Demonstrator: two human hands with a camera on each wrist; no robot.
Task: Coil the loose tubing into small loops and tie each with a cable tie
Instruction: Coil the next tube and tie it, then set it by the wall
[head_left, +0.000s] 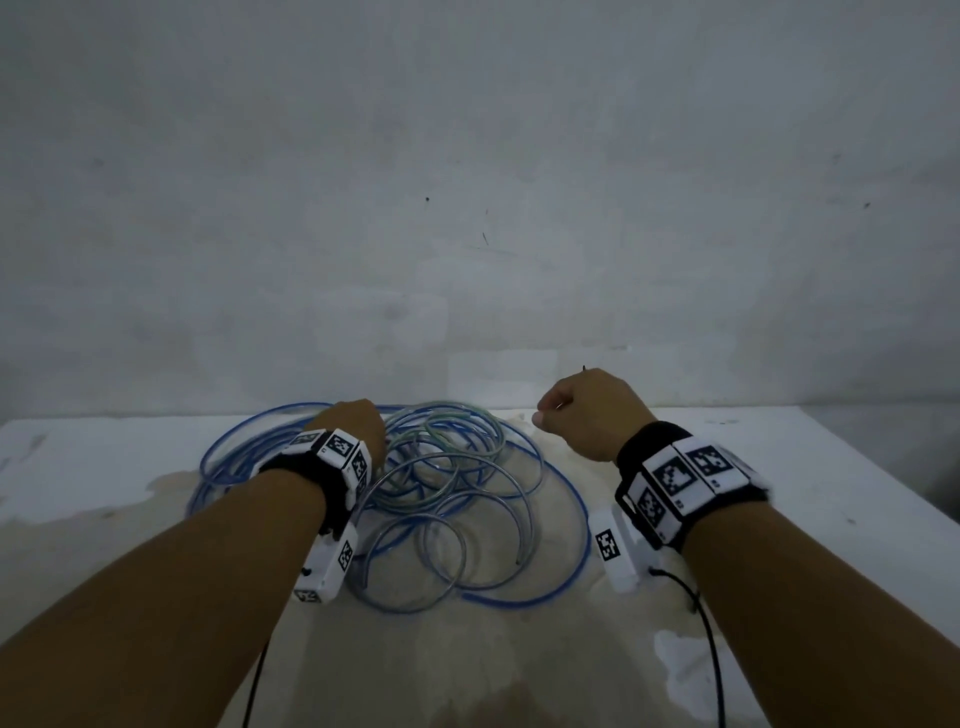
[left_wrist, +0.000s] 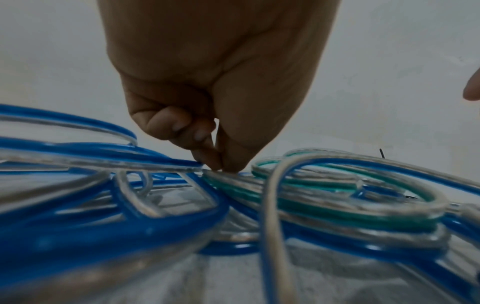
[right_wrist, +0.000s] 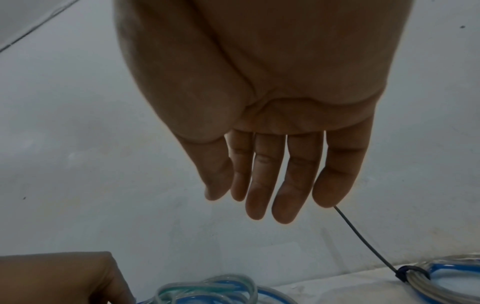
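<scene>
A tangled pile of loose tubing (head_left: 457, 499), with clear, blue (head_left: 581, 506) and greenish strands, lies on the white table (head_left: 156, 457). My left hand (head_left: 358, 431) rests on the pile's far left part. In the left wrist view its thumb and forefinger (left_wrist: 223, 166) pinch a clear tube (left_wrist: 155, 167). My right hand (head_left: 587, 415) hangs above the table to the right of the pile with straight, relaxed fingers (right_wrist: 259, 195) and holds nothing. A thin black cable tie (right_wrist: 363, 236) rises from a small tied coil (right_wrist: 441, 273) up to the little finger's tip.
A grey wall (head_left: 467, 208) stands right behind the table. The table top has worn beige patches (head_left: 519, 649) near me. Black cords (head_left: 711, 649) hang from the wrist cameras. The table's right edge (head_left: 935, 467) is close to my right arm.
</scene>
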